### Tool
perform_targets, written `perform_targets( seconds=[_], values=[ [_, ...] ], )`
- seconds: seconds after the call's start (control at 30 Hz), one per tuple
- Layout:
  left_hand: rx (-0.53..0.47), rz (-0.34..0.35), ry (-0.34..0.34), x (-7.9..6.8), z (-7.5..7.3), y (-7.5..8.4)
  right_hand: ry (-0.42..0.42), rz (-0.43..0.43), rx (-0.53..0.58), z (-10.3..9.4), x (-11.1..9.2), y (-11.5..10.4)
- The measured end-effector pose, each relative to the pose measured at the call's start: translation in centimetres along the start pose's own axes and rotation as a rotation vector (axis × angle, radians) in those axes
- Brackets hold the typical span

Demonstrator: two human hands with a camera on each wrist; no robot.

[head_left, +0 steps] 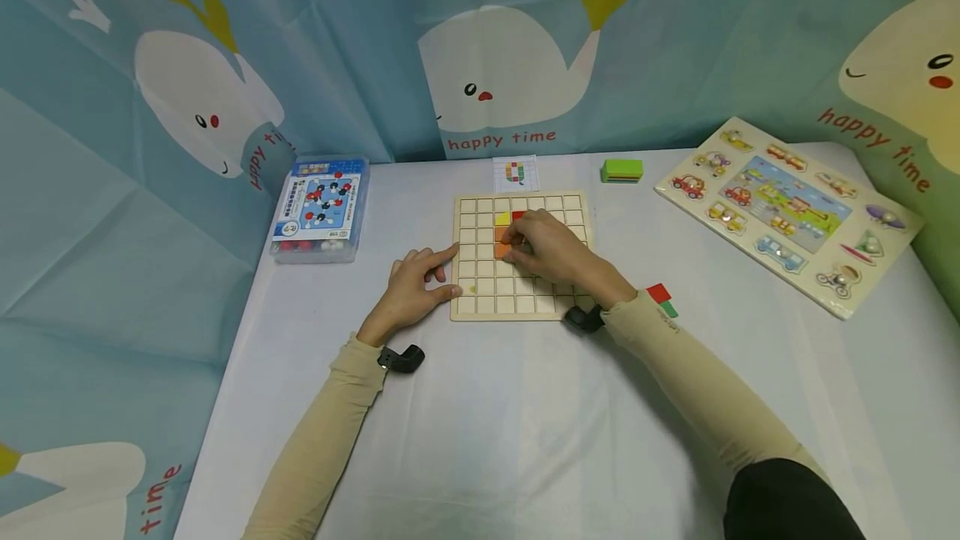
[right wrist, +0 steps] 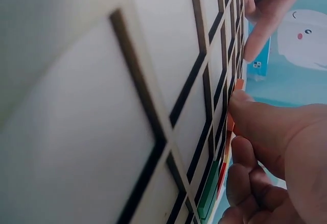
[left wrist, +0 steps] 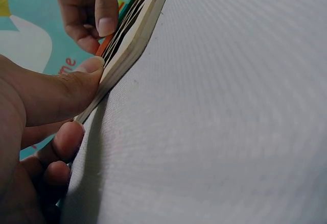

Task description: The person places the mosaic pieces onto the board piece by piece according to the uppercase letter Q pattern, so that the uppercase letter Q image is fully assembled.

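Note:
A wooden grid board (head_left: pixel 483 307) lies on the table, with a yellow tile (head_left: pixel 502 219) and a red tile (head_left: pixel 518 215) in its upper cells. Below the yellow one are orange tiles. My right hand (head_left: pixel 553 250) reaches over the board and pinches an orange tile (head_left: pixel 501 252) between thumb and fingers at a cell. In the right wrist view, a green tile (right wrist: pixel 207 193) also shows on the board; the hand hides it from the head view. At the board's left edge, my left hand (head_left: pixel 408 283) touches the rim with its outstretched index finger and thumb (left wrist: pixel 76 83).
Behind the board lies a pattern card (head_left: pixel 515 174), with a stack of green-topped tiles (head_left: pixel 622 171) to its right. Loose red and green tiles (head_left: pixel 660 294) sit by the right forearm. A molecule-kit box (head_left: pixel 318 211) stands left; a vehicle puzzle board (head_left: pixel 787 211) lies right.

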State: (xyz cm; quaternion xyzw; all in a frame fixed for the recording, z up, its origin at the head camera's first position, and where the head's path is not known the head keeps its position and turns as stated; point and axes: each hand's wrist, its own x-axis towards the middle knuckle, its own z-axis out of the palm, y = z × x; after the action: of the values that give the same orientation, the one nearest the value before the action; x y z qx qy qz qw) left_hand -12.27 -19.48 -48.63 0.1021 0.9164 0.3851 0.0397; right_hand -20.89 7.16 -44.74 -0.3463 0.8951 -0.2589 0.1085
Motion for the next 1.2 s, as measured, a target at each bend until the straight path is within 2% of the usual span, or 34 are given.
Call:
perform_targets(
  seconds=[0.4, 1.0, 1.2],
  values=[
    [0.004, -0.001, 0.004, 0.13, -0.16, 0.12, 0.021, 0.028, 0.011, 0.03, 0.44, 0.24],
    [0.004, 0.007, -0.002, 0.21, 0.09, -0.23, 0.045, -0.007, 0.065, 0.01, 0.74, 0.37],
    [-0.003, 0.004, -0.005, -0.02, 0.00, -0.16, 0.033, -0.008, 0.043, 0.23, 0.94, 0.22]
  ],
)
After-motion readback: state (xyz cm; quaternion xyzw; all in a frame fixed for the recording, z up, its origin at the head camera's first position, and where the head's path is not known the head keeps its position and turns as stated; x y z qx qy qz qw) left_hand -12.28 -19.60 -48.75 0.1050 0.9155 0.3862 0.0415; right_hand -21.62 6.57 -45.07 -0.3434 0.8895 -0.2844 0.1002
